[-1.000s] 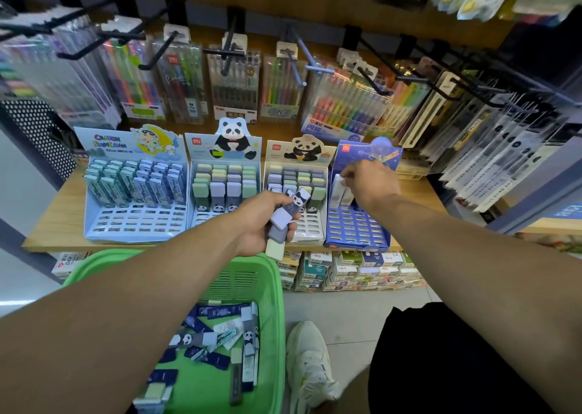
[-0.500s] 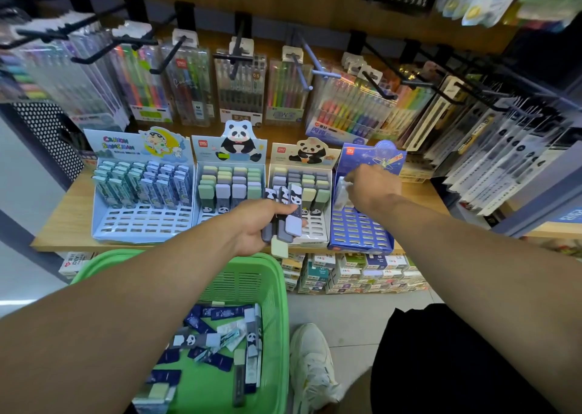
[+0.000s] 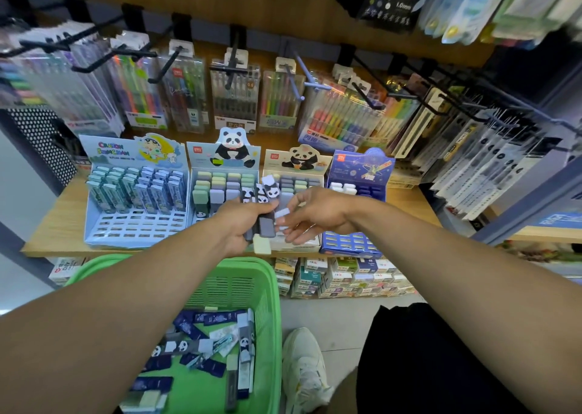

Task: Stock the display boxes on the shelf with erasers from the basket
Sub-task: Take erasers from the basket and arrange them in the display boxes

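- Erasers, held: our left hand gripped a fanned bunch of panda erasers, long bars in grey, dark and pale green, with black-and-white panda sleeves at their upper ends; the bunch sat at 12 o'clock of the basket, in front of the middle display boxes.
- Our right hand, just at 3 o'clock of the bunch, pinched a small pale eraser between thumb and fingers, the remaining fingers loosely spread.
- Green basket, at 6 o'clock in our view: loose erasers lay in it, namely dark blue wrapped ones, panda-sleeved bars and a few pale green blocks.
- Cartoon display box, at 9 o'clock of our hands: rear rows filled with teal and blue packs, front slots bare.
- Tall panda display box: rows of green, yellow and lilac erasers.
- Lying panda display box: grey and green erasers, partly hidden behind our hands.
- Blue space display box, at 2 o'clock of our hands: two white erasers at its rear, front slots bare.
- All four boxes stood on the wooden shelf.
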